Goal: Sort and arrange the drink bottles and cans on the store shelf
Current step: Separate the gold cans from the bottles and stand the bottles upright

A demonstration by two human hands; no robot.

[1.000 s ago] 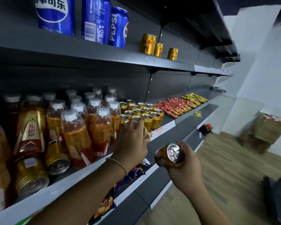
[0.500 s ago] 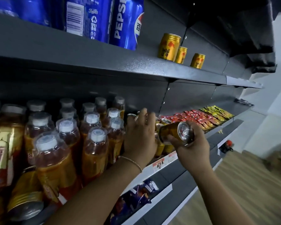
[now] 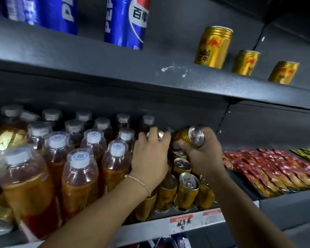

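Observation:
My right hand (image 3: 203, 154) grips a small gold can (image 3: 189, 136), tilted on its side with its silver top facing me, above the block of gold cans (image 3: 186, 188) on the middle shelf (image 3: 195, 222). My left hand (image 3: 149, 158) reaches among those cans, its fingers curled over the top of another gold can (image 3: 157, 134) at the back of the block. Rows of orange drink bottles (image 3: 79, 169) with white caps stand just left of the cans.
On the upper shelf (image 3: 150, 76) stand blue Pepsi cans (image 3: 127, 22) and three gold cans (image 3: 214, 47). Red snack packets (image 3: 268, 167) lie right of the can block. Larger gold-labelled bottles (image 3: 5, 140) are at far left. The shelf above leaves little headroom.
Both hands have moved up and deeper into the middle shelf. The right hand has carried its gold can from below shelf level to above the back of the can block.

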